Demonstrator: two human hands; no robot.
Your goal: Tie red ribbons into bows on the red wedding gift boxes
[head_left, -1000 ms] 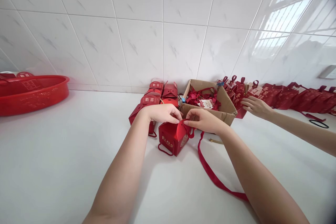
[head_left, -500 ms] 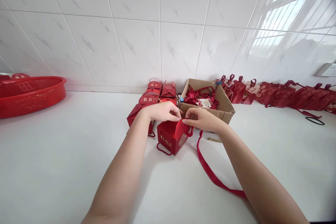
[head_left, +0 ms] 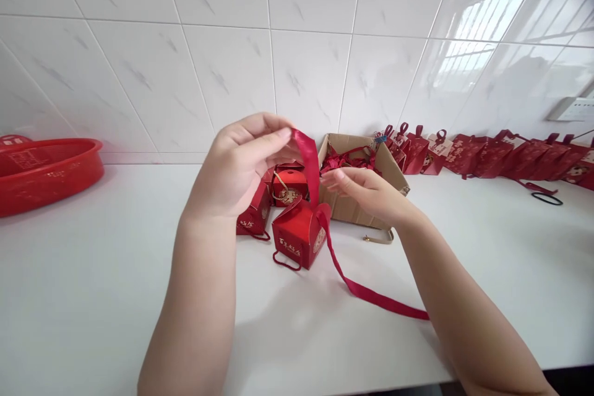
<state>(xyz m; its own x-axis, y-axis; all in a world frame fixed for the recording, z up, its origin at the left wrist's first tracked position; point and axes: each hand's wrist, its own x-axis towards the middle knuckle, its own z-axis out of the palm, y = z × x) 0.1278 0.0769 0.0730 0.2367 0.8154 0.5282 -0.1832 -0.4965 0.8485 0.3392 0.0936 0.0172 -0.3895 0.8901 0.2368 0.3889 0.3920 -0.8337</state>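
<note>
A red ribbon [head_left: 310, 164] rises from a small red gift box [head_left: 297, 235] on the white countertop. Up in the air, my left hand [head_left: 245, 164] pinches the ribbon's upper end between thumb and fingers. My right hand [head_left: 366, 193] hovers right of the raised ribbon, fingers stretched out and close together, seemingly holding nothing. Gold characters and a round gold pattern mark the box, and a dark red cord loop hangs at its front. From the box's top flaps, the ribbon's other length trails right across the counter and passes behind my right forearm.
Behind stands a cardboard box [head_left: 359, 213] with red ribbons inside. More red boxes [head_left: 290, 185] are partly hidden by my left hand. A red basin [head_left: 51, 167] is at left. Red bags [head_left: 482, 154] line the wall at right, near a black ring [head_left: 546, 198]. A gold-coloured strip [head_left: 380, 239] lies nearby.
My left hand has lifted from the box flaps, pulling the ribbon's end up and left. My right hand has let go of the box top and moved slightly up and right.
</note>
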